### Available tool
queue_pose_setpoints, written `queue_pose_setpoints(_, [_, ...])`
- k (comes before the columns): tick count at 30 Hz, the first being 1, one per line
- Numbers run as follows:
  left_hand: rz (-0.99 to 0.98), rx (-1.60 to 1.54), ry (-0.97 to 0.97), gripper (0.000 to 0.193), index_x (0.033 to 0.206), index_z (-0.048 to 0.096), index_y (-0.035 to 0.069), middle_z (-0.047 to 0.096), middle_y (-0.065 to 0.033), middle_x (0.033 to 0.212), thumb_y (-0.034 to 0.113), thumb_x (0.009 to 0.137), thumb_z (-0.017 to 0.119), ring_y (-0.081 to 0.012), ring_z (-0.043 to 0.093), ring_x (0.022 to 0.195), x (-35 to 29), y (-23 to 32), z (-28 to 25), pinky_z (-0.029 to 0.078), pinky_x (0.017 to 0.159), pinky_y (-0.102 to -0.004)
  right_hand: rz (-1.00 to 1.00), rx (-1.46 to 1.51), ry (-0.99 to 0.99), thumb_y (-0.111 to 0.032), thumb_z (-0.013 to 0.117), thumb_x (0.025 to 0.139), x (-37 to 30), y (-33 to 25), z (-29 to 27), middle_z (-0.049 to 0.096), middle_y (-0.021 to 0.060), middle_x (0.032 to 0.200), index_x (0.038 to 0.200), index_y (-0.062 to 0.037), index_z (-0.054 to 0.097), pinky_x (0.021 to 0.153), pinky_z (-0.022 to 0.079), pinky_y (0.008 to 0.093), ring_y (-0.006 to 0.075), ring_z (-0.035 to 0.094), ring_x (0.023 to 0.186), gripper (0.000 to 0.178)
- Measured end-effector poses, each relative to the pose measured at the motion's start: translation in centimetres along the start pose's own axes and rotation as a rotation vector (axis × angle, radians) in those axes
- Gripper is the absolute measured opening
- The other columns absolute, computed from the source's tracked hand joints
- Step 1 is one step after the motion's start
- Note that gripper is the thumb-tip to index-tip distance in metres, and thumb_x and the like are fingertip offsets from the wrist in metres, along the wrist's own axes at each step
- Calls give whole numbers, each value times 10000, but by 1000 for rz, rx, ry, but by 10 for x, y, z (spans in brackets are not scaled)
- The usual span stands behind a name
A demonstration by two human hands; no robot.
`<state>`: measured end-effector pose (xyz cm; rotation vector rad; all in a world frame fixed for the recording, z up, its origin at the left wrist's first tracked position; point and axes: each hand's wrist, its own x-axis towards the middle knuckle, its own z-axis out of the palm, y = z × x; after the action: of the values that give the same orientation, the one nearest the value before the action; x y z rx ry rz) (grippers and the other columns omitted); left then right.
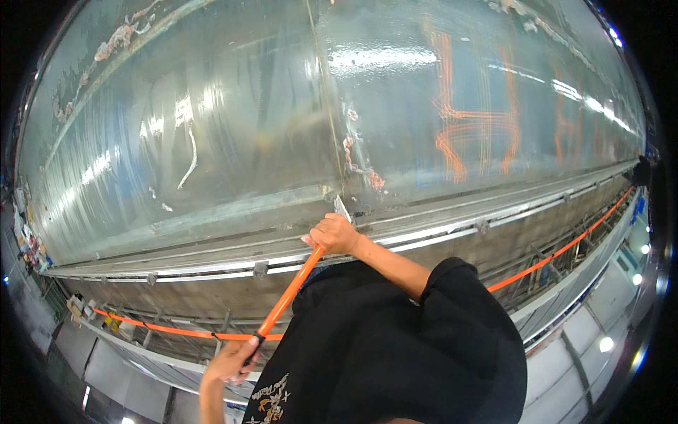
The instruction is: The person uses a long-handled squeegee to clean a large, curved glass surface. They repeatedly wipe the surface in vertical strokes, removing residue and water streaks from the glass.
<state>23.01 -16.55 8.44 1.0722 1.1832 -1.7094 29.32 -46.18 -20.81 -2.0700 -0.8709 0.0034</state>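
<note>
A long-handled scraper (288,298) with an orange shaft slants up across the near edge of a wide, glossy grey-green surface (261,152). My right hand (335,234) is closed round the shaft close to its head. Just beyond my knuckles shows the flat metal blade (342,208), beside a seam in the surface; whether it touches cannot be told. Lower down, at the left, my left hand (232,360) grips the black end of the handle. Pinkish, crumpled residue (373,178) clings to the surface right of the seam.
Metal rails (431,233) run along the surface's near edge. Below them stretches an orange tube or rope (537,265), passing behind my body. Orange markings (480,116) cover part of the surface at right. A white strip of residue (191,161) lies at left.
</note>
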Motion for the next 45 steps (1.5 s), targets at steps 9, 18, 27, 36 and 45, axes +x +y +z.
queue_pose_setpoints(9, [105, 19, -70, 605, 742, 515, 54, 375, 14, 469, 614, 972, 518, -92, 349, 309, -7, 148, -119, 280, 282, -266, 61, -230, 62, -352, 658, 921, 146, 102, -12, 452, 33, 457, 575, -145, 473, 518, 348, 379, 247, 459, 421, 443])
queue_pose_setpoints(18, [357, -363, -257, 562, 806, 446, 111, 324, 44, 488, 620, 1025, 354, -68, 281, 294, 17, 179, -54, 254, 268, -240, -97, -193, -125, -415, 510, 998, 251, 193, -53, 530, 102, 491, 519, -131, 544, 564, 392, 442, 330, 482, 486, 558])
queue_pose_setpoints(27, [143, -158, -115, 550, 801, 492, 93, 349, 34, 491, 597, 1013, 437, -76, 301, 316, 21, -12, -67, 252, 289, -252, 88, -93, 69, -291, 652, 916, 68, 1, 39, 489, 53, 456, 526, -153, 509, 550, 379, 403, 267, 501, 437, 438])
queue_pose_setpoints(36, [303, -287, -227, 561, 797, 475, 82, 360, 29, 498, 593, 1023, 416, -89, 332, 319, 46, 39, 22, 278, 293, -253, -113, -239, 69, -300, 637, 932, 95, 96, -31, 494, 47, 482, 543, -158, 496, 527, 385, 391, 261, 513, 463, 437])
queue_pose_setpoints(45, [135, -180, -163, 547, 807, 503, 87, 363, 33, 501, 592, 1012, 451, -81, 335, 323, 40, -33, 6, 293, 301, -254, 45, -129, 97, -265, 676, 903, 15, 8, 5, 450, 56, 463, 539, -135, 443, 513, 369, 385, 263, 470, 428, 451])
